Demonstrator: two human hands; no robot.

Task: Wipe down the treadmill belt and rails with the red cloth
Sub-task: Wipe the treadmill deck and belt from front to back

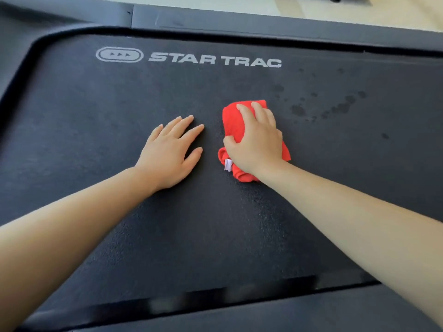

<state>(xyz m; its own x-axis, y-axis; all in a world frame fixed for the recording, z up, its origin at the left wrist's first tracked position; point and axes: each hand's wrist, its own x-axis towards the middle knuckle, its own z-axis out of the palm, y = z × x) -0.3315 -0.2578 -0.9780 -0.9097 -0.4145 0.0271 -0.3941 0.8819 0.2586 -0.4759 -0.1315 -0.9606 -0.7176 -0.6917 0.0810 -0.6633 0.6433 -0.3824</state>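
1. Right hand (257, 140) grips the bunched red cloth (230, 123), pressing it on the treadmill belt (119, 104).
2. Left hand (167, 152) lies flat on the belt, beside the cloth, apart from it.
3. Dark wet spots (342, 106) sit right of the cloth.
4. STAR TRAC logo (214, 59) sits near the far rail (263, 23).

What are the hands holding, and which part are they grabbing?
The right hand grips the red cloth from above, across its bunched middle, thumb curled at its left edge. The left hand lies flat on the treadmill belt, holding nothing.

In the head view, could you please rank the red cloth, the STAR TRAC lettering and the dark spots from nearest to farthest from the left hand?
1. red cloth, just right of the left hand
2. STAR TRAC lettering, ahead
3. dark spots, far right
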